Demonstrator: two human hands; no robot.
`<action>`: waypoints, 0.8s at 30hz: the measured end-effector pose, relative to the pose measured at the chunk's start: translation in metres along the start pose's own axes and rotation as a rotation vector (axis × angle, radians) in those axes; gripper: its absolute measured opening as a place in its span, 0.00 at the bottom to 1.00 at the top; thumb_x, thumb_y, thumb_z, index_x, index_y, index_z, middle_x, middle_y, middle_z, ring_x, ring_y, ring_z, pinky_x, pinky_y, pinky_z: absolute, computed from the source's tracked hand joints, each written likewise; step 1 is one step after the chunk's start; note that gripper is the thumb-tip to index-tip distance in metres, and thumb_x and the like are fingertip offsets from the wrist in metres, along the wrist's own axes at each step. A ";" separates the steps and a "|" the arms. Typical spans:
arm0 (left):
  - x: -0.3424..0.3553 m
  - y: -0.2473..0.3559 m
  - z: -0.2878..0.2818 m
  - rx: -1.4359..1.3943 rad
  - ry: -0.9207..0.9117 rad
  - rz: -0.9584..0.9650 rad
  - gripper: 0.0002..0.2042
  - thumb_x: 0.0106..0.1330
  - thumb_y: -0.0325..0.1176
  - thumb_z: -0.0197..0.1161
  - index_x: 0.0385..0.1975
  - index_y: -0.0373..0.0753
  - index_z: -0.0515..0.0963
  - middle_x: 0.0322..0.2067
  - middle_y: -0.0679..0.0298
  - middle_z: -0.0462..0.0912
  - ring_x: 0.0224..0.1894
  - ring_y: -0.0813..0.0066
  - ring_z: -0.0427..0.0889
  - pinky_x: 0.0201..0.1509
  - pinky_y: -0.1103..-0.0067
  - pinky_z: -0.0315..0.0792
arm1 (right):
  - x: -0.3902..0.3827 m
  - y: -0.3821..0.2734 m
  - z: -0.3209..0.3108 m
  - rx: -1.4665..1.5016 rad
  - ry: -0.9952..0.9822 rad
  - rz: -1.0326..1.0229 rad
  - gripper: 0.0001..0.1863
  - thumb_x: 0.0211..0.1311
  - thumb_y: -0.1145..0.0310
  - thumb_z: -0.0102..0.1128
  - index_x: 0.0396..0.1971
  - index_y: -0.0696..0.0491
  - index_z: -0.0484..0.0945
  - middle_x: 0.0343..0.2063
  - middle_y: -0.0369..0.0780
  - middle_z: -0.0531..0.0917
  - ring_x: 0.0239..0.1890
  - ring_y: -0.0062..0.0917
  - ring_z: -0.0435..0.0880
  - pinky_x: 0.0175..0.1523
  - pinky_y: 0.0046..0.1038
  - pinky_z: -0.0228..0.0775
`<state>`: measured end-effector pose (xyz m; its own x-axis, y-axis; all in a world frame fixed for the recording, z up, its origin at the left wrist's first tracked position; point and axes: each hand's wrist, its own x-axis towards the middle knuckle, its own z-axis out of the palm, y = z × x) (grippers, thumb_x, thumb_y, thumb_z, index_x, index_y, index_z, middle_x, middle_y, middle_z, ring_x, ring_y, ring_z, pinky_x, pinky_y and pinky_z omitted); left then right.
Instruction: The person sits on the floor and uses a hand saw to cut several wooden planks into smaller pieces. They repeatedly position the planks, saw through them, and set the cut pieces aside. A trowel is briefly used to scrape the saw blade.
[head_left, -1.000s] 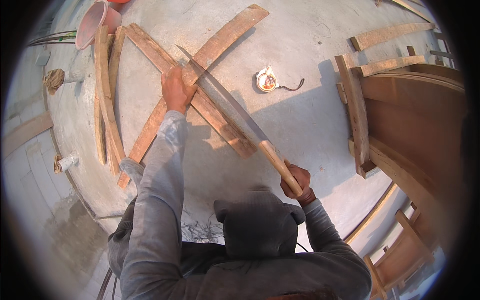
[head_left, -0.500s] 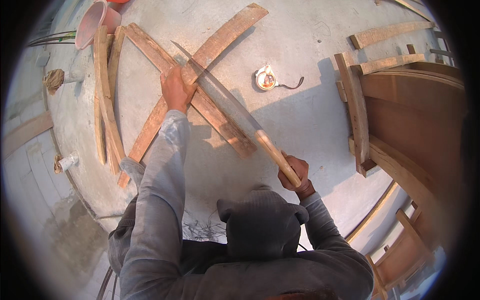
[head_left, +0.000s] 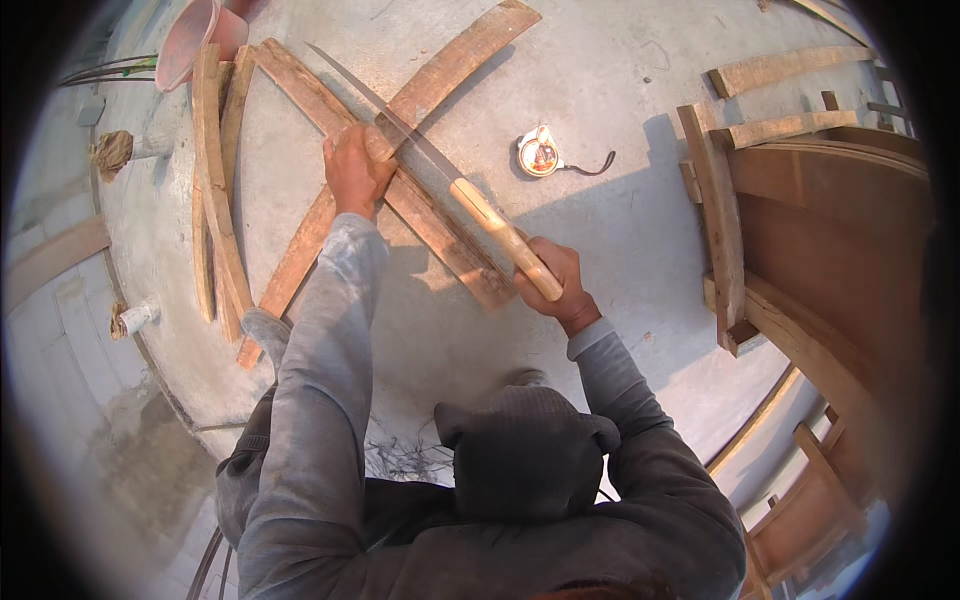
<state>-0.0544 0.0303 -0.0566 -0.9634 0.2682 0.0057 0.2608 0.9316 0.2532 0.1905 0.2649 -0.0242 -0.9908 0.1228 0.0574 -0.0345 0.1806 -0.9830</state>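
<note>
From my remote post I am seeing the one handsaw (head_left: 427, 152) lying diagonally over the upper board (head_left: 460, 65), its blade pointing away and to the left, its wooden handle (head_left: 508, 240) trailing back to the right. The board's long axis is running the other way, from near left to far right, so the two are crossing; whether the teeth are biting, I cannot tell. The left hand (head_left: 358, 168) is sitting nearer that crossing, just beside the blade, and is pressing down on the wood, though I cannot tell how its hidden fingertips are closing. The right hand (head_left: 568, 280) is wrapping around the handle's rear end, with the crossing lying ahead and to its left. Beneath, a lower board (head_left: 445, 240) is running nearly parallel to the saw, so I am counting two crossed boards. Farther out, one tape measure (head_left: 538, 152) is resting to the right of the blade, at least three narrow strips (head_left: 217, 210) are lying at left, one pink bucket (head_left: 232, 38) is standing beyond them, and one large wooden framework (head_left: 712, 220) is filling the right side.
</note>
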 end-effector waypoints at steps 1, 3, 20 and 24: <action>0.006 0.003 -0.002 0.000 -0.022 0.011 0.34 0.44 0.37 0.80 0.54 0.35 0.77 0.51 0.51 0.84 0.56 0.53 0.80 0.76 0.57 0.54 | 0.032 0.007 0.010 0.057 -0.010 -0.006 0.06 0.51 0.79 0.63 0.30 0.57 0.77 0.23 0.41 0.80 0.21 0.27 0.80 0.35 0.27 0.75; 0.007 -0.003 -0.008 -0.042 -0.043 0.016 0.33 0.44 0.36 0.79 0.54 0.35 0.77 0.50 0.51 0.84 0.56 0.53 0.80 0.76 0.57 0.54 | 0.027 0.011 0.018 0.016 0.018 -0.071 0.06 0.51 0.79 0.63 0.31 0.57 0.77 0.24 0.41 0.80 0.21 0.28 0.80 0.34 0.27 0.74; 0.001 -0.015 -0.014 -0.010 0.069 0.046 0.31 0.45 0.36 0.79 0.51 0.34 0.77 0.49 0.50 0.83 0.56 0.53 0.80 0.74 0.57 0.56 | -0.060 -0.001 -0.018 -0.084 -0.006 -0.074 0.12 0.50 0.77 0.67 0.37 0.58 0.78 0.33 0.49 0.84 0.33 0.38 0.87 0.44 0.33 0.79; 0.001 -0.004 -0.004 -0.003 0.038 0.017 0.32 0.45 0.36 0.80 0.52 0.34 0.77 0.50 0.50 0.83 0.57 0.54 0.79 0.74 0.57 0.56 | -0.007 0.007 -0.006 -0.055 -0.062 0.002 0.12 0.48 0.75 0.69 0.34 0.57 0.78 0.28 0.46 0.82 0.30 0.38 0.85 0.41 0.32 0.79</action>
<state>-0.0569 0.0262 -0.0533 -0.9606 0.2740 0.0469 0.2767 0.9262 0.2559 0.1978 0.2716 -0.0302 -0.9971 0.0627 0.0430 -0.0271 0.2344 -0.9718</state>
